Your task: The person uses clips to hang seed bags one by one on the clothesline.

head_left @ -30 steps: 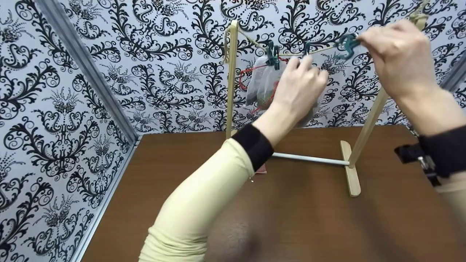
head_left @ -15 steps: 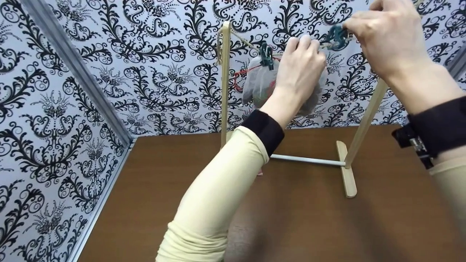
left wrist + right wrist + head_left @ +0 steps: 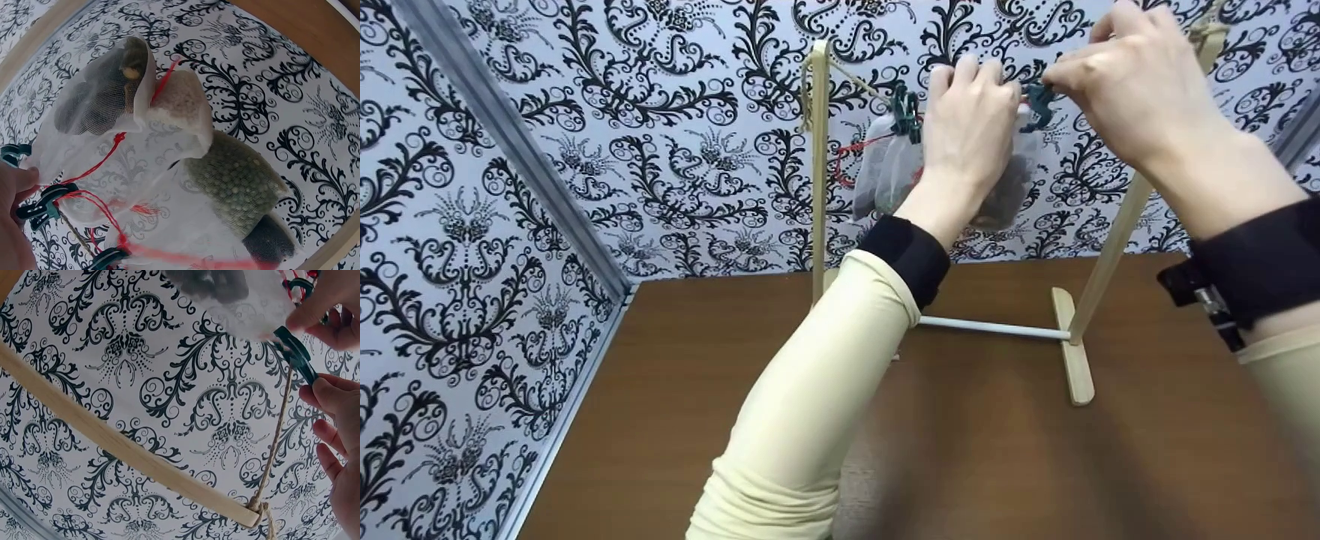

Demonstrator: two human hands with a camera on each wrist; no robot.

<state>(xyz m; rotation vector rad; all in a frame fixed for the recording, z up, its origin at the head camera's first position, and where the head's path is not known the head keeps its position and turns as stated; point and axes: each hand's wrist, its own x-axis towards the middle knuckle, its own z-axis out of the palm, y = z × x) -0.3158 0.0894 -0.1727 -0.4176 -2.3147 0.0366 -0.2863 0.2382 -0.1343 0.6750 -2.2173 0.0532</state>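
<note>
Because we have the right hand point(image 3: 1140, 97) at one end of the green clothespin point(image 3: 295, 354) and the left hand point(image 3: 969, 135) just beside its other end, the relation that counts sits in the narrow gap between our hands. We grip the clothespin by its handle end, pinched between right thumb and fingertips. Our left thumb and fingers pinch the upper edge of a pale mesh bag point(image 3: 104, 101) with dark contents, right up by the rope point(image 3: 275, 433).

Seen from the head, the bag hangs below our left hand, and the clothespin lies to that hand's right, at the bag's top edge. Its long axis slants across the rope rather than running along it, and the end away from our right fingertips points in toward the mesh and the left thumb. Our right hand is the nearer one, in contact with the clothespin; the left is close by, its own hold being on the bag. We cannot tell whether any mesh sits between the clothespin's jaws.

From the clothespin the rope runs on to a knot at the top of the right wooden post point(image 3: 1112, 255). On our left side, other clothespins point(image 3: 906, 112) sit along it with further bags point(image 3: 236, 180) beneath, all above the desk point(image 3: 697, 390).
</note>
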